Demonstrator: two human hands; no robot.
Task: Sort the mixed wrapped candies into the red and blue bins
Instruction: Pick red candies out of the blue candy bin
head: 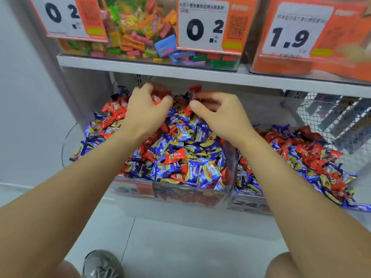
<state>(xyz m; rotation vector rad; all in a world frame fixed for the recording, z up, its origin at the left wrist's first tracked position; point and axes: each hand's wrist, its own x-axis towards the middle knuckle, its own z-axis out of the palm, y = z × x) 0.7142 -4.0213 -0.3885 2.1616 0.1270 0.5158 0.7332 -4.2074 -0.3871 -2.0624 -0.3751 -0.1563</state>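
One shoe [101, 264] below — two hands, left hand [147, 109] and right hand [216, 113], each pinching seemingly red candies [193, 91].

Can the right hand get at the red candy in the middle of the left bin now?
Probably yes. The red candy lies on top of the pile, uncovered, below the right hand, which already pinches another candy.

The heaped red and blue foil-wrapped candies [176, 155] at centre frame shine glossy and crinkled. Their clear plastic bin [230, 167] looks smooth and glassy. The grey metal shelf [180, 72] above is matt, the white paper price card [202, 23] flat, and the wire mesh basket [321, 117] at right bare metal.
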